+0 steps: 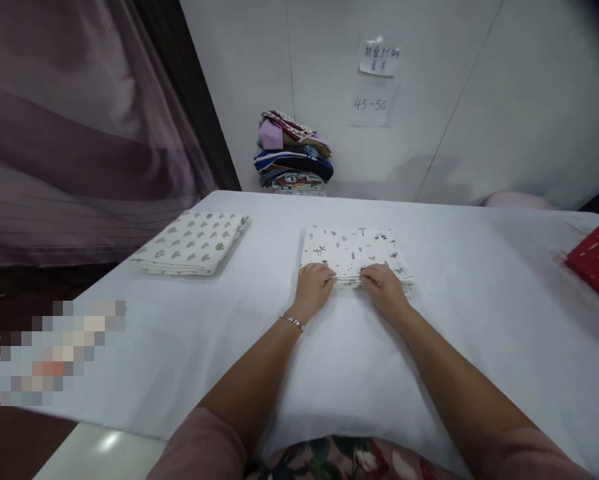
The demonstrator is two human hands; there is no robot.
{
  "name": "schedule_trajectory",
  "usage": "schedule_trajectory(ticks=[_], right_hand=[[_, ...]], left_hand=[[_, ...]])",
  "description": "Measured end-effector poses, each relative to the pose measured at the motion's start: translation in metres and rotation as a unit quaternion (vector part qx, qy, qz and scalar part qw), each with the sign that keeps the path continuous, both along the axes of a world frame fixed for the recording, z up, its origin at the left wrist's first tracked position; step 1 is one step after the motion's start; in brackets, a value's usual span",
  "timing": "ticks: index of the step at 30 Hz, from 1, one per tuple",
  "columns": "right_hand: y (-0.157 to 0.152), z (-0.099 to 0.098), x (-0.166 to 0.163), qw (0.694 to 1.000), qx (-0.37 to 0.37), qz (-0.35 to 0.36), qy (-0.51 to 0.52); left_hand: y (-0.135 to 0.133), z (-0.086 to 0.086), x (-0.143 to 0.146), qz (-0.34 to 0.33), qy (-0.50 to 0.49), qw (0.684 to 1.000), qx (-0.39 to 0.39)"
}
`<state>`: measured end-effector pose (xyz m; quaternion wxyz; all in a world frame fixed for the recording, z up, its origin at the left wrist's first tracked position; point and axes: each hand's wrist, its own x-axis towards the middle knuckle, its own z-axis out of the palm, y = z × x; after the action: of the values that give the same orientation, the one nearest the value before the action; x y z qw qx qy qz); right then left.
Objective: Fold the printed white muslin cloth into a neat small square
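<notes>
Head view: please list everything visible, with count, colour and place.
Printed cloth: one, white with small dark motifs, folded, table centre, under both hands.
Second cloth: one, white with green-grey motifs, folded, table's left part.
Fabric stack: one, mixed colours, against the wall, far table edge.
Table: one, white cover.
Basket: one, red, right edge, cut off.
Paper notes: two, white, on the wall.
Curtain: one, mauve, left.
Bracelet: one, silvery, left wrist.
Left hand: fingers on the printed cloth's near edge.
Right hand: same edge, beside it.
</notes>
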<state>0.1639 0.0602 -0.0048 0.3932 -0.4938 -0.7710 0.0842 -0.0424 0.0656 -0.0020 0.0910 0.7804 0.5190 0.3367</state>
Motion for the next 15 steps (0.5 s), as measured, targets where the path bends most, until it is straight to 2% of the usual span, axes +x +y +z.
schedule_trajectory(ticks=[6, 11, 15], right_hand=[[-0.0022, 0.0038, 0.0006, 1.0, 0.018, 0.006, -0.005], [-0.0056, 0.0051, 0.0015, 0.996, 0.076, 0.015, -0.047], [-0.0065, 0.0026, 0.0037, 0.992, 0.089, 0.019, -0.09]], left_hand=[[-0.0005, 0.0009, 0.0, -0.002, 0.001, 1.0, 0.005], [-0.0003, 0.004, -0.0016, -0.009, 0.01, 0.999, 0.031], [-0.001, 0.0044, -0.0028, -0.024, 0.034, 0.998, 0.05]])
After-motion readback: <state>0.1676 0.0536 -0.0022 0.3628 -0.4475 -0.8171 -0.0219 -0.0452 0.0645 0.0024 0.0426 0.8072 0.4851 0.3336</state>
